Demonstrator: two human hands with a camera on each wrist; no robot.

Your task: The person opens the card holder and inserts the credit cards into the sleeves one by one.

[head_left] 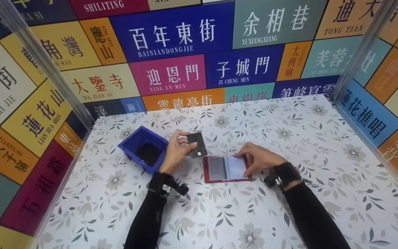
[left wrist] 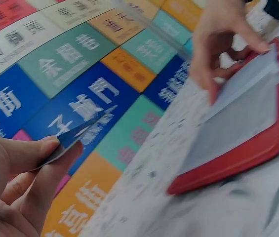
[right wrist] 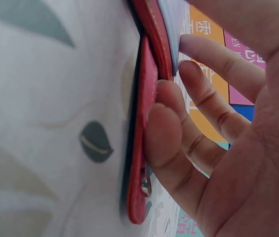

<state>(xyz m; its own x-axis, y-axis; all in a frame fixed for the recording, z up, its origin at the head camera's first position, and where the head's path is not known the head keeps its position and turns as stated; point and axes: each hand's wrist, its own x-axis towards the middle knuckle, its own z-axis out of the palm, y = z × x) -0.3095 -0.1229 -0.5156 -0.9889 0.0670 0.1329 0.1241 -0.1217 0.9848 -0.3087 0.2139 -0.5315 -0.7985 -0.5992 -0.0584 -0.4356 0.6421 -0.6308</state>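
Observation:
My left hand (head_left: 177,151) pinches a dark bank card (head_left: 195,141) between thumb and fingers, raised above the table near the top left corner of a card holder. In the left wrist view the card (left wrist: 69,144) is seen nearly edge-on. The red card holder (head_left: 207,175) lies spread out on the table, its clear sleeves (head_left: 217,168) facing up. Thumb and fingers of my right hand (head_left: 264,159) grip its right end from both edges. A small metal snap (right wrist: 145,183) shows on the holder's red strap (right wrist: 138,210) in the right wrist view.
A blue plastic bin (head_left: 125,144) with a dark inside stands left of my left hand, close to it. The table (head_left: 199,218) has a white floral cover. Panels (head_left: 171,74) with printed street names enclose it at the back and both sides.

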